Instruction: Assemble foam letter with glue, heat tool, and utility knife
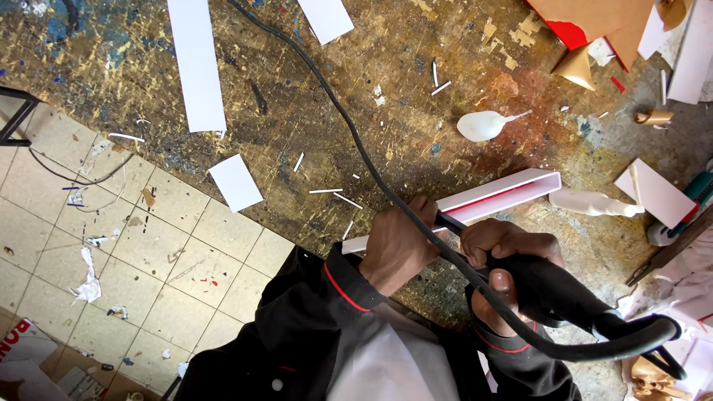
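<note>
My left hand (395,249) grips the near end of a long white folded card channel (512,190) with a red inner edge, lying on the worn wooden workbench (312,111). My right hand (505,249) is wrapped around a black corded hand tool (553,293). The tool's narrow tip (448,221) rests against the channel just beside my left fingers. Its thick black cable (349,130) loops from the tool's rear at the lower right, passes over both hands and runs up across the bench to the top edge.
White card strips (197,63) (236,182) and small offcuts lie on the bench's left part. A white plastic spoon (483,125), brown paper cones (578,67), orange-red card (594,22) and a white card piece (657,191) sit to the right. Littered tiled floor (111,245) is at the lower left.
</note>
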